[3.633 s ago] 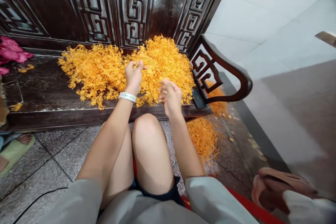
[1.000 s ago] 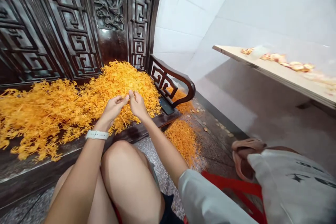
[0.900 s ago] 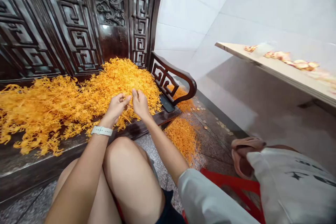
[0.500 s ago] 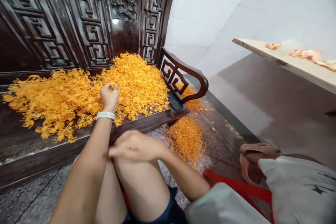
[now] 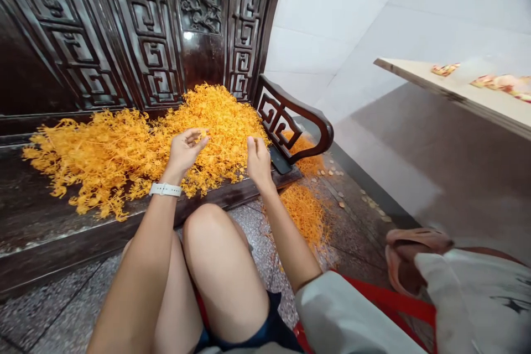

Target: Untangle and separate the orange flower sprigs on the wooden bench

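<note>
Orange-yellow, frilly plastic-looking pieces lie in a large heap (image 5: pixel 224 116) on the right of a dark wooden bench (image 5: pixel 37 243), and a looser, stringy heap (image 5: pixel 103 149) spreads to the left. My left hand (image 5: pixel 185 150), with a pale band on its wrist, is above the meeting of the two heaps, thumb and fingers pinched on a small orange piece. My right hand (image 5: pixel 258 160) is at the right heap's front edge, its fingers curled together; anything between them is too small to make out.
The bench has a carved back and a curved armrest (image 5: pixel 326 133), with a dark flat object (image 5: pixel 280 160) beside it. Thin orange scraps (image 5: pixel 305 213) pile on the floor. A board (image 5: pixel 464 86) juts in at right, above pink shoes (image 5: pixel 409 260) and a pale bag (image 5: pixel 477 293).
My right hand has risen from over my knee to the right heap's front edge. My left hand has moved slightly right and turned, its fingers now pointing right.
</note>
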`<action>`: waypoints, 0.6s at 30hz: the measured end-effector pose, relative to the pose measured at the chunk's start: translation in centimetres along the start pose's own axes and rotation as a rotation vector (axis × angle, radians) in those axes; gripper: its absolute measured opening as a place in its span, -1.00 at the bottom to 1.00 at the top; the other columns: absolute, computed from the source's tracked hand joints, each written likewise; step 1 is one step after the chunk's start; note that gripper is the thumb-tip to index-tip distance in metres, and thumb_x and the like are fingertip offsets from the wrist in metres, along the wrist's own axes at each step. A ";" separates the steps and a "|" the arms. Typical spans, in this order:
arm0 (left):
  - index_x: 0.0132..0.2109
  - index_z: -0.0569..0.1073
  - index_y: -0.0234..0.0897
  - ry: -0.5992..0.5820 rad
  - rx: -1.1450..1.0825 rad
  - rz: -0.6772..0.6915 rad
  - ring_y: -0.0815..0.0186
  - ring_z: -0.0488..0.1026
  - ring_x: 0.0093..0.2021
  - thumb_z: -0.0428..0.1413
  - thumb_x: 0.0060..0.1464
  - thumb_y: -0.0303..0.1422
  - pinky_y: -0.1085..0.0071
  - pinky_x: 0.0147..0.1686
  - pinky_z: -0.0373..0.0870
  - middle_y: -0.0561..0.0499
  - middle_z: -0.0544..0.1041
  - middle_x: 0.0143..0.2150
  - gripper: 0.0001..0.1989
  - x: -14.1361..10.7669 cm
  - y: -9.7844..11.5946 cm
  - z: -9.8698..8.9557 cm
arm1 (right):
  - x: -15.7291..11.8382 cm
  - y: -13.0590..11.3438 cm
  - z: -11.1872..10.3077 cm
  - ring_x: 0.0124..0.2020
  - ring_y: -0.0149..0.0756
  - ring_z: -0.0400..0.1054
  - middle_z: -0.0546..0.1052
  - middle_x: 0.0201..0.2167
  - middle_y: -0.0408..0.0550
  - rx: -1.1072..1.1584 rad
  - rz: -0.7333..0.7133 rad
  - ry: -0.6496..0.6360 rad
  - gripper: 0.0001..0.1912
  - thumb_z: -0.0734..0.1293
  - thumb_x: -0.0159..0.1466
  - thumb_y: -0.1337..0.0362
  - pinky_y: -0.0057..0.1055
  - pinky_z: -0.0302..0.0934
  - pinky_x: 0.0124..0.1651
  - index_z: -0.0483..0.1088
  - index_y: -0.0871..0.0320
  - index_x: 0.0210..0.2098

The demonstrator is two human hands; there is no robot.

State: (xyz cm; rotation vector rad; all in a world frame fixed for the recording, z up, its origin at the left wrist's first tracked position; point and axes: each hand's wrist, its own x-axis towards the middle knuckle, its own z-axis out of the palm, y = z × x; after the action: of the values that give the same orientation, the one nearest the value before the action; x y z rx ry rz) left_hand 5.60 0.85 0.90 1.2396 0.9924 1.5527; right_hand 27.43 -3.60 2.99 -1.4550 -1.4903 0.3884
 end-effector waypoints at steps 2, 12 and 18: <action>-0.06 0.67 -0.31 -0.083 0.039 0.017 0.25 0.56 -0.14 0.52 -0.20 -0.24 0.49 -0.32 0.43 -0.19 0.67 -0.06 -0.49 -0.2 0.0 0.4 | -0.1 -0.5 -0.2 0.00 -0.04 0.42 0.51 -0.05 0.17 -0.109 -0.120 0.038 -0.38 0.10 0.49 -0.25 -0.04 0.27 0.17 0.45 0.15 0.00; 0.03 0.60 -0.27 -0.292 0.214 0.096 0.46 0.30 -0.53 0.41 -0.06 -0.38 0.50 -0.54 0.15 -0.07 0.65 -0.15 -0.55 -2.2 0.1 3.4 | 1.6 -0.3 2.0 -0.19 -0.26 0.43 0.58 -0.17 0.00 -0.104 -0.399 -0.343 -0.70 0.18 0.56 0.06 -0.35 0.20 -0.10 0.39 0.12 0.03; -0.21 0.66 -0.24 -0.269 0.432 0.172 0.35 0.38 -0.48 0.44 -0.01 -0.30 0.41 -0.46 0.23 -0.06 0.66 -0.22 -0.78 -2.0 0.0 2.2 | 1.4 0.6 1.3 -0.47 -0.39 0.09 0.24 -0.54 -0.23 0.143 -0.176 -0.219 -0.51 0.26 0.48 -0.14 -0.38 0.01 -0.31 0.28 0.10 -0.39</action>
State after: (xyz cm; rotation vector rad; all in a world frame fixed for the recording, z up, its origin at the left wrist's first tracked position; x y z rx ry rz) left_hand 7.98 -0.90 0.79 1.8230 1.0983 1.2861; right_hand 26.99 -1.74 2.50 -1.1877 -1.7141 0.5480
